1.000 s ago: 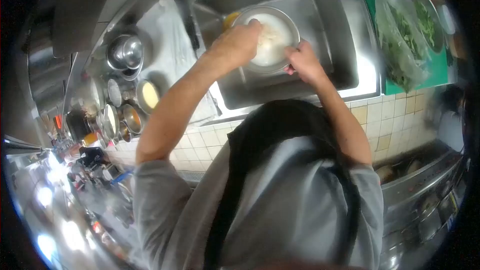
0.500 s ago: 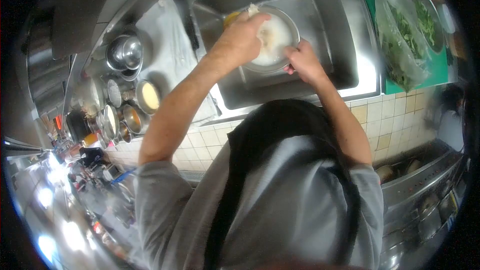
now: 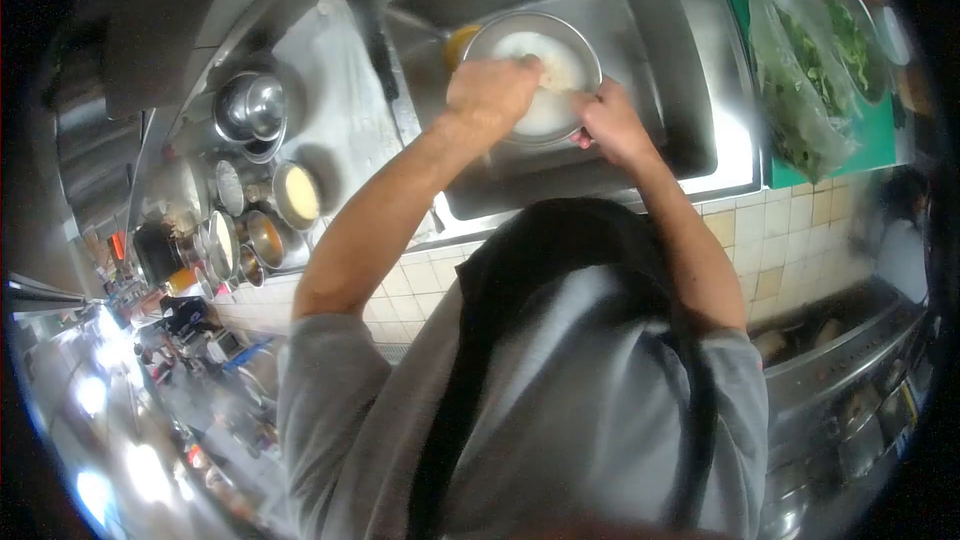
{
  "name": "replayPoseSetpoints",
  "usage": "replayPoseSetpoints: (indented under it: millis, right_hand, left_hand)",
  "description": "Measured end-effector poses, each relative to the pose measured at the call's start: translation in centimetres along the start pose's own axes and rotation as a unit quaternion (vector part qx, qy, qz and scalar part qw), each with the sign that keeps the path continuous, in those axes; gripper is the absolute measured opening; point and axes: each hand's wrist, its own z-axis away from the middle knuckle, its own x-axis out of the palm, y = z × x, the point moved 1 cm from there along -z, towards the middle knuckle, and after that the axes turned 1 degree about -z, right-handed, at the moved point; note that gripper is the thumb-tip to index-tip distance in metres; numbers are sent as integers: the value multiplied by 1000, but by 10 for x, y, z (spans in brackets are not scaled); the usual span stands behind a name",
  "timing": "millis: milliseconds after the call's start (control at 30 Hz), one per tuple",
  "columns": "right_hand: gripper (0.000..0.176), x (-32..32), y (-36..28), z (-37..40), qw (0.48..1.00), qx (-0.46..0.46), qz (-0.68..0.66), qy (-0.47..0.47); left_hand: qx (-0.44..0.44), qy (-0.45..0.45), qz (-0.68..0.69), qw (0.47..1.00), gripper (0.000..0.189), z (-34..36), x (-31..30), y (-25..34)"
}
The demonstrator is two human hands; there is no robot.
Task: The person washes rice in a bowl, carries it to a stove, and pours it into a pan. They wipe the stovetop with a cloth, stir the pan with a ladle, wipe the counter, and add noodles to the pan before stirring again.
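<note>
Your right grip (image 3: 610,120) is closed on the rim of the steel bowl (image 3: 577,37), over the sink (image 3: 680,90). Your left grip (image 3: 495,90), fingers curled, is at the cloudy white liquid (image 3: 525,44) inside; blur hides whether it holds anything. You seem to be working the bowl's contents by hand, so the next move calls for a steady rim and light left fingers.
</note>
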Motion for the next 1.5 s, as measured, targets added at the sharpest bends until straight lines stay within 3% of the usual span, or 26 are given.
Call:
replayPoseSetpoints:
  millis: [100,167,300,367,567,700,767,900,1167,1200,1267,1367,1500]
  right_hand:
    - [36,1,-4,1,1000,12,11,16]
    - [32,-1,-4,1,1000,18,7,9]
    - [32,-3,-3,-2,1000,10,6,7]
    - [37,-3,-1,-3,1000,-1,-4,4]
    - [40,-5,6,-7,1000,9,-2,1]
    - [28,-4,2,-2,1000,11,-3,10]
    - [27,-3,0,-1,1000,13,-12,19]
    - [38,-3,2,-6,1000,13,8,-6]
    - [27,-4,4,-1,1000,12,5,13]
    - [27,-4,4,-2,1000,12,5,12]
    - [30,-4,4,-3,1000,21,6,-1]
    - [31,-4,5,-3,1000,13,-5,9]
    - [31,-2,-1,-2,1000,11,2,10]
  left_hand:
    - [-13,5,10,1000,21,3,-1,-4]
    - [3,163,101,981,20,4,16,-10]
    - [28,125,138,982,19,5,12,-15]
    - [-10,67,99,993,20,9,1,-12]
    - [1,8,-14,1000,22,13,-21,-2]
    - [21,40,-1,999,31,13,-15,-5]
    - [-43,40,55,997,42,13,-20,2]
    - [-86,69,84,990,47,-10,0,16]
    - [2,123,138,983,25,-31,28,-5]
    - [1,123,137,983,25,-29,27,-8]
    - [3,173,264,949,25,-26,24,-15]
    - [41,226,269,935,32,-12,13,-17]
    - [33,141,253,957,36,-12,25,-20]
